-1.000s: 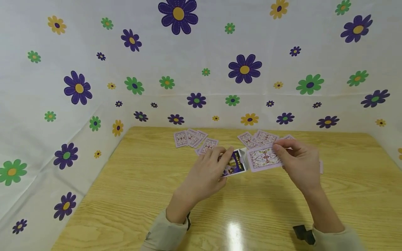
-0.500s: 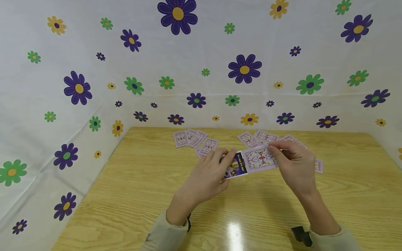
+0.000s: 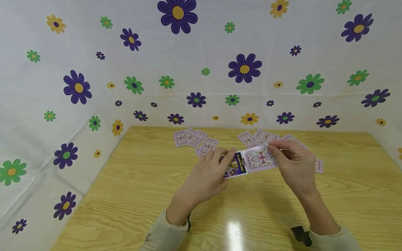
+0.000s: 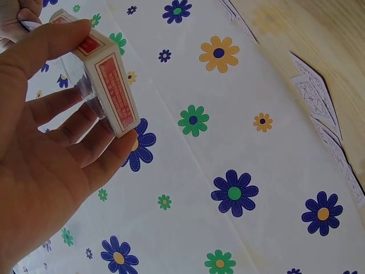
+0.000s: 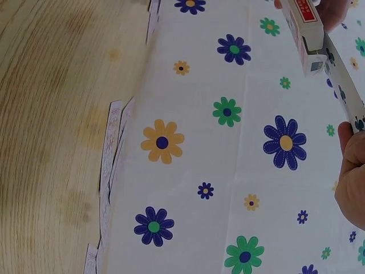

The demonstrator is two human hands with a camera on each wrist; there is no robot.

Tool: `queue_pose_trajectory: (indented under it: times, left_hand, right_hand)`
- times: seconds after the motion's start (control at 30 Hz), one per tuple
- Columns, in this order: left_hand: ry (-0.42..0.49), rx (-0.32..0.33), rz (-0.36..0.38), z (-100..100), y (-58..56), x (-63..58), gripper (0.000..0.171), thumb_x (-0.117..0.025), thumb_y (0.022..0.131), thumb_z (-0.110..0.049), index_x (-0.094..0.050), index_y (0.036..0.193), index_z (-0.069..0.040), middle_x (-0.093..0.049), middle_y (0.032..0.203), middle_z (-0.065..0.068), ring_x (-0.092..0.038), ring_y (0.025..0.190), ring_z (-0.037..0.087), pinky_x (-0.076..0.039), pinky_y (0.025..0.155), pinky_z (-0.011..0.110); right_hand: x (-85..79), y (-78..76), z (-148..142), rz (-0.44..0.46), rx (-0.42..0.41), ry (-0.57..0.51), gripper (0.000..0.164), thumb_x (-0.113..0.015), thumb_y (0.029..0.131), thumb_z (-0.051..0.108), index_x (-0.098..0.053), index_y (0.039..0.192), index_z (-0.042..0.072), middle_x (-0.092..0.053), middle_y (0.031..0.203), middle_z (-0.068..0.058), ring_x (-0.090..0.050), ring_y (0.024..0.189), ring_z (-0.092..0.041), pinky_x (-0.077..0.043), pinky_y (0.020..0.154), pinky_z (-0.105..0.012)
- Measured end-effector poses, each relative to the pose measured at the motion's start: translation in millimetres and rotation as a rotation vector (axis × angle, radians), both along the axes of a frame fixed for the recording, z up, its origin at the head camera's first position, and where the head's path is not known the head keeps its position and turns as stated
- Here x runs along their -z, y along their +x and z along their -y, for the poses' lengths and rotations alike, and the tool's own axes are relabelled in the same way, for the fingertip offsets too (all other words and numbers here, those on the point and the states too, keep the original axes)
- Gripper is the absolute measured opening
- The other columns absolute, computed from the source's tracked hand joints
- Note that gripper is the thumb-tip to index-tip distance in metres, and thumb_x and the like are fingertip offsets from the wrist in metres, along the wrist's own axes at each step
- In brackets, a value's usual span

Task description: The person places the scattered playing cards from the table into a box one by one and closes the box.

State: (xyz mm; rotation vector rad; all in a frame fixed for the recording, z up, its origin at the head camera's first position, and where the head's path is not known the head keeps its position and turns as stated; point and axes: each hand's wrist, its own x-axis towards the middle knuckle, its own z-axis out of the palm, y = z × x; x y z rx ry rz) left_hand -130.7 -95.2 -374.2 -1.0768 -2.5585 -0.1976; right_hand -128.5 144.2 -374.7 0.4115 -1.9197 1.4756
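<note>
1. Left hand (image 3: 204, 170) grips box (image 3: 236, 168) between thumb and fingers, likely so its mouth is unobstructed.
2. Right hand (image 3: 296, 167) pinches card (image 3: 260, 158) at the end away from box, leaving the other end at the mouth. Can't tell if it's inside.
3. Both held above worktop (image 3: 141, 184), presumably for finger room.
4. Loose cards (image 3: 208, 145) lie back-up behind.

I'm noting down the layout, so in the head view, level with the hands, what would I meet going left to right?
Left hand, box, patterned card, right hand, partly hidden tabletop card.
</note>
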Motion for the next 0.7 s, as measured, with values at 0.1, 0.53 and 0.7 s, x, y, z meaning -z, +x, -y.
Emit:
queue_pose_trajectory:
  times: [0.1,0.53,0.7]
  left_hand:
    - [-0.001,0.001,-0.007,0.0,-0.1,0.5,0.078,-0.076,0.080,-0.014,-0.041,0.149,-0.004,-0.053,0.131,0.015,-0.058,0.111,0.029,-0.053,0.088,0.040]
    - [0.004,0.012,-0.017,-0.9,1.0,0.4,0.078,-0.077,0.080,-0.015,-0.040,0.149,-0.005,-0.054,0.130,0.015,-0.057,0.115,0.031,-0.053,0.092,0.041]
    - [-0.004,0.014,-0.012,-1.8,2.4,-1.3,0.078,-0.076,0.081,-0.016,-0.040,0.149,-0.006,-0.053,0.132,0.014,-0.056,0.118,0.030,-0.051,0.095,0.041]
  right_hand:
    - [-0.3,0.3,-0.2,0.004,0.001,0.002,0.011,-0.070,0.081,-0.016,-0.074,0.090,-0.009,-0.071,0.085,0.006,-0.069,0.070,-0.001,-0.054,0.059,-0.013]
    - [1.8,-0.4,2.2,0.011,-0.026,-0.007,0.011,-0.070,0.082,-0.015,-0.074,0.090,-0.008,-0.072,0.085,0.003,-0.070,0.070,-0.003,-0.055,0.058,-0.015]
    - [4.8,-0.8,5.5,0.014,-0.070,-0.036,0.012,-0.070,0.081,-0.016,-0.073,0.090,-0.009,-0.072,0.085,0.002,-0.071,0.070,-0.005,-0.055,0.058,-0.016]
